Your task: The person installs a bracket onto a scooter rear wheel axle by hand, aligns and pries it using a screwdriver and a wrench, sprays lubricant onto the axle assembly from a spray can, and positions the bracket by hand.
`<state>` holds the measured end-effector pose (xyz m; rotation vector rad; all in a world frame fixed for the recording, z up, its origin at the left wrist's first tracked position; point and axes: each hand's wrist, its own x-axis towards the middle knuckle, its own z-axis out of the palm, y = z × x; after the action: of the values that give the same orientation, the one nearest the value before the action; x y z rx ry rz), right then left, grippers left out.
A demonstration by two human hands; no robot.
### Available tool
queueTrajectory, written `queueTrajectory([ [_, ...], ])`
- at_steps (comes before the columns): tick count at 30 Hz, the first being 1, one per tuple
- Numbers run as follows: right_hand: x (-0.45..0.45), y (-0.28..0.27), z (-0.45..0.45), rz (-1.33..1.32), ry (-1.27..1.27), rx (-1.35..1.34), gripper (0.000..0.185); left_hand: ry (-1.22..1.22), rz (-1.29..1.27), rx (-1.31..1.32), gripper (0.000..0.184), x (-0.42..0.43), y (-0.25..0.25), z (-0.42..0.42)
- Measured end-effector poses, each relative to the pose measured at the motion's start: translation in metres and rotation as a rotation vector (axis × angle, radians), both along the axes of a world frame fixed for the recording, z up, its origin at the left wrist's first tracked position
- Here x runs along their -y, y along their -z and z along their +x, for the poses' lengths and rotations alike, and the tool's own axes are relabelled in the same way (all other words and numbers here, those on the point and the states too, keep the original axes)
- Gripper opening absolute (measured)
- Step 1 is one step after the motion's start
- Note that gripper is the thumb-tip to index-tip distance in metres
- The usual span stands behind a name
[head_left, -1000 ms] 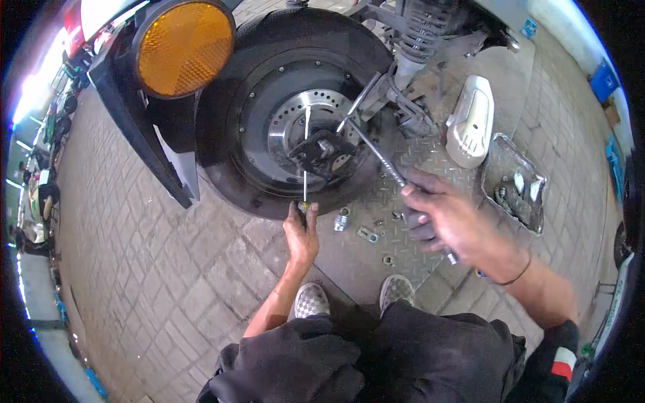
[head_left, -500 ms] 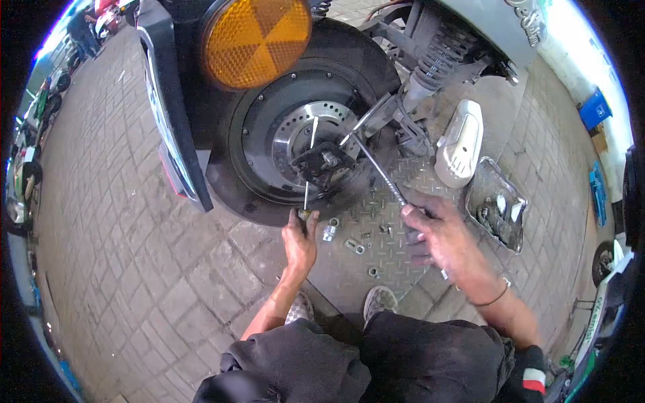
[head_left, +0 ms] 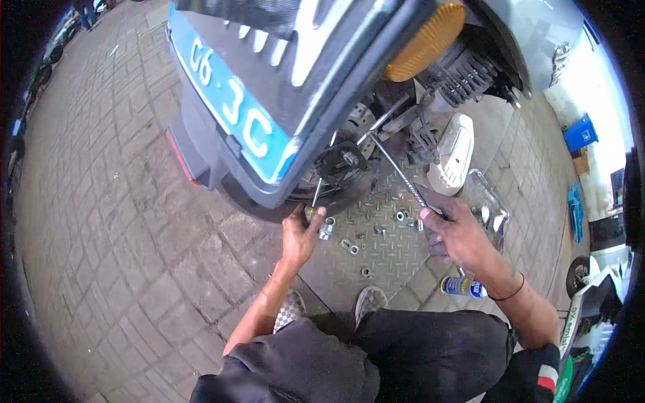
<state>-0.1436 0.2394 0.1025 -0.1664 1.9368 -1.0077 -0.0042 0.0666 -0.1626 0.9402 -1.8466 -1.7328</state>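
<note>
My left hand is closed on the handle of a screwdriver, whose shaft points up past the brake caliper by the wheel's drilled disc. My right hand grips a long metal bar that slants up to the left. The bar's upper end is beside a second slim metal rod near the disc. A silver socket stands just right of my left hand. Part of the tire shows below the number plate, which hides most of the wheel.
On the metal plate lie several nuts and small parts. A white cover and a tray of parts are to the right. A spray can lies below my right hand. The coil spring and orange reflector are above.
The view has swung so the number plate now covers most of the wheel, and the spray can has come into sight. Both hands keep their grips.
</note>
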Motion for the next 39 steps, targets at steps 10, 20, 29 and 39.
queueTrajectory([
  [10,0.017,-0.002,0.03,0.053,0.128,-0.128,0.038,-0.235,0.021,0.105,0.051,-0.02,-0.007,-0.021],
  [20,0.016,0.004,0.033,0.09,0.197,-0.189,0.031,-0.291,-0.039,0.044,0.037,-0.025,-0.008,-0.023],
  [29,0.017,-0.001,0.036,0.007,0.128,-0.105,0.031,-0.256,-0.003,0.17,0.045,-0.026,-0.015,-0.022],
  [39,0.007,-0.004,-0.006,0.194,-0.058,-0.165,0.034,-0.198,0.0,0.067,0.047,-0.007,-0.001,-0.021],
])
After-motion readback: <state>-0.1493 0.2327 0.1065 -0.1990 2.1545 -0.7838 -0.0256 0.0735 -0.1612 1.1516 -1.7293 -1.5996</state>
